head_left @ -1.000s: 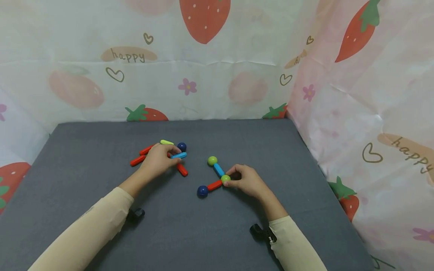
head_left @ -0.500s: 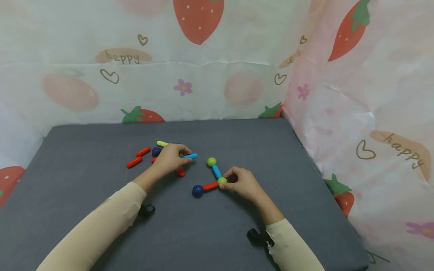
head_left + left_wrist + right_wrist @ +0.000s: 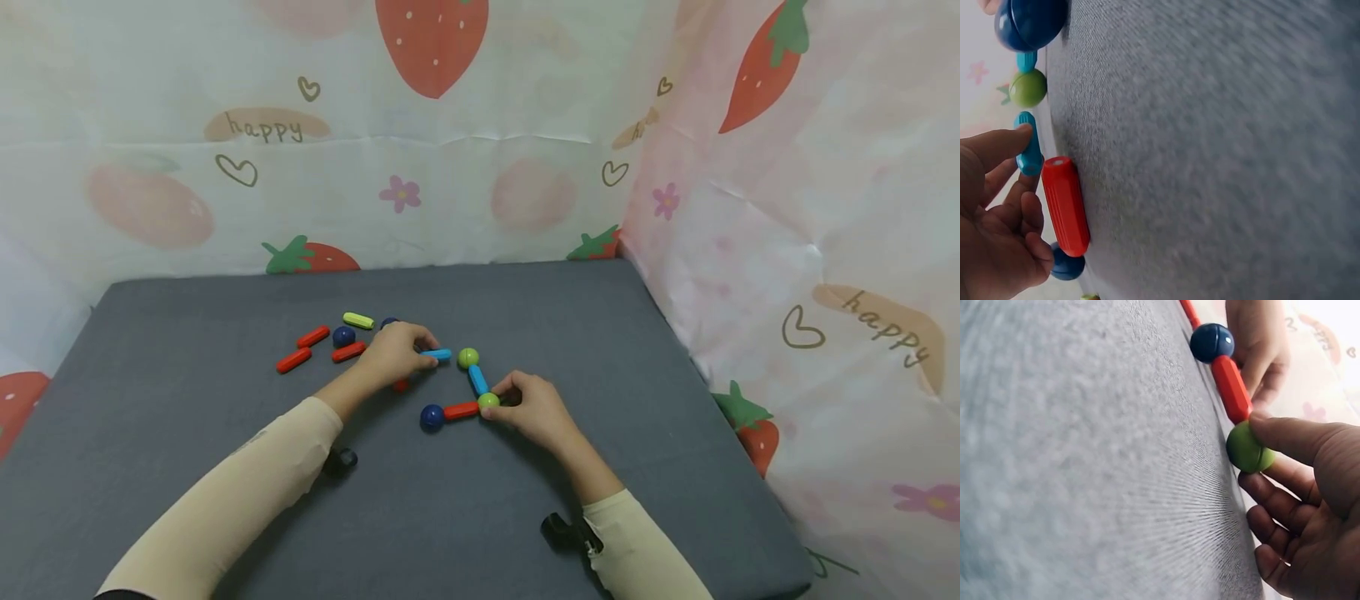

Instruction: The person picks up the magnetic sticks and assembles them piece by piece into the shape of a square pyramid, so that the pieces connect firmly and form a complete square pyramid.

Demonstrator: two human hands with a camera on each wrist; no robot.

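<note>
Between thumb and fingers, my left hand [image 3: 397, 354] pinches a light-blue rod [image 3: 1029, 144], its free end close to a green ball [image 3: 468, 358] but apart from it. My right hand [image 3: 536, 408] grips a second green ball [image 3: 1250, 448] at the corner of a joined piece. From that corner, another light-blue rod [image 3: 478, 381] runs to the first green ball, and a red rod [image 3: 461, 410] runs to a dark-blue ball [image 3: 432, 417]. A loose red rod [image 3: 1065, 206] lies beneath my left hand, mostly hidden in the head view.
Left of my left hand lie loose red rods [image 3: 293, 360], a dark-blue ball [image 3: 344, 337] and a yellow-green rod [image 3: 358, 320]. Another dark-blue ball [image 3: 388, 322] is partly hidden behind that hand. A strawberry-print cloth [image 3: 442, 192] stands behind the grey table [image 3: 637, 433].
My left hand has carried the light-blue rod rightward from the loose pieces toward the green ball. My right hand stays on the corner ball. The head view has shifted slightly.
</note>
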